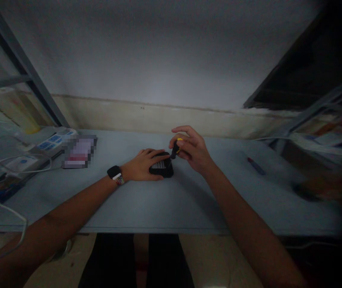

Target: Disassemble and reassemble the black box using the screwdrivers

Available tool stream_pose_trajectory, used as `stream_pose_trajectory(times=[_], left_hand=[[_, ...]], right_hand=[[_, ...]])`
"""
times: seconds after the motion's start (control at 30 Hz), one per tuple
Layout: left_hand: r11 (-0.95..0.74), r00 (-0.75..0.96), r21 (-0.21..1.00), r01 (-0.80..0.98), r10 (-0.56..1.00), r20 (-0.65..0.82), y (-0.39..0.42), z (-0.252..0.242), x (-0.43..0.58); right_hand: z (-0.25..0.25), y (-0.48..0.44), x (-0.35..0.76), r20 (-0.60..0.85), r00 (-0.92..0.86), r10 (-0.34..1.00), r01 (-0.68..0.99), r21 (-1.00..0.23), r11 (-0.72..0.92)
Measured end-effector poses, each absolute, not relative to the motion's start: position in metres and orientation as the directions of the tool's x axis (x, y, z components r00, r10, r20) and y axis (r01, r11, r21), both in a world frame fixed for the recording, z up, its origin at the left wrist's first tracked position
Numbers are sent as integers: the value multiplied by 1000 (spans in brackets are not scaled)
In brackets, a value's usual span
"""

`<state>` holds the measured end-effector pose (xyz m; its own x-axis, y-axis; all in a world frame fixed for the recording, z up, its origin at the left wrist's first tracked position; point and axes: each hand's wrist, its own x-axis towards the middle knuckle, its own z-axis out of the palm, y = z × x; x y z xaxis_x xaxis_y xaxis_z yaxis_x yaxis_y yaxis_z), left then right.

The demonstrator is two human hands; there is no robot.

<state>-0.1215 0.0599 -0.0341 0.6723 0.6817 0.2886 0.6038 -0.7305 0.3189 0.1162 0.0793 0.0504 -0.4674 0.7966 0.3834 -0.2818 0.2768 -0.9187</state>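
Note:
My left hand (139, 166) steadies a small black device (168, 172) with rounded corners on the table, thumb along its near side and fingers over its far side. A pale, lined patch shows on the device's upper face; its exact kind is unclear. In my right hand (195, 150) is a screwdriver (175, 149) with a black and yellow handle, pinched between the fingers. It slants down to the device's right end, where its tip meets or nearly meets the surface; contact cannot be made out.
A phone (80, 152) with a blurred screen lies left, beside a white power strip (54, 142) with cables. A second, slim tool (255, 166) with a red end rests on the table (159, 208) at right. Shelf frames stand at both sides, with a wall behind.

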Motion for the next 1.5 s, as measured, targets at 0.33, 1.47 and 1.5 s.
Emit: stream_pose_trajectory(times=[0.33, 1.47, 1.5], left_hand=[[-734, 672, 324, 598, 678, 298, 60, -35, -121], [-728, 671, 313, 610, 685, 284, 59, -31, -121], [-729, 673, 314, 609, 684, 283, 59, -31, -121]], right_hand=[[53, 74, 114, 415, -346, 841, -215, -908, 360], [54, 73, 111, 388, -331, 860, -256, -914, 314], [54, 73, 112, 370, -355, 858, -266, -920, 287]])
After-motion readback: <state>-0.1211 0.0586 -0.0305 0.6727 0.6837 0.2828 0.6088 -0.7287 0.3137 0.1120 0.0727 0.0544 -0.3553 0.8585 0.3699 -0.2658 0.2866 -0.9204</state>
